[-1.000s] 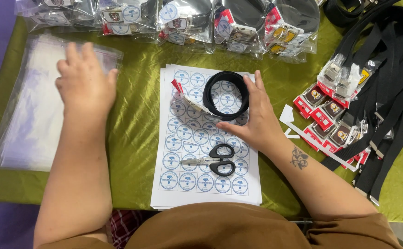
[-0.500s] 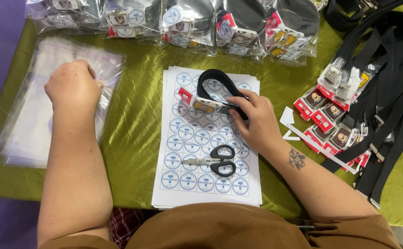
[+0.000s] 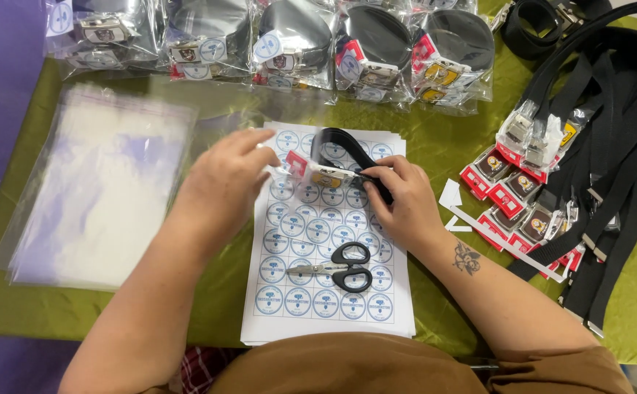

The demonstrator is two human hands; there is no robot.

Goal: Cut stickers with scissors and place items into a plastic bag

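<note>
My right hand (image 3: 400, 203) grips a coiled black belt (image 3: 345, 149) with a metal buckle (image 3: 326, 177) on a red card, holding it above a white sheet of round blue stickers (image 3: 318, 306). My left hand (image 3: 225, 184) is just left of the buckle. Its fingers pinch a thin clear plastic bag (image 3: 213, 109), which is blurred by motion. Black-handled scissors (image 3: 340, 268) lie on the sheet below both hands.
A stack of clear bags (image 3: 99, 197) lies at the left on the green cloth (image 3: 450, 138). Bagged belts (image 3: 296, 44) line the far edge. Carded buckles (image 3: 515, 190) and loose black belts (image 3: 614, 146) fill the right side.
My left hand has come from the stack of clear bags to the belt, bringing a bag along. My right hand has lifted and turned the belt slightly over the sheet.
</note>
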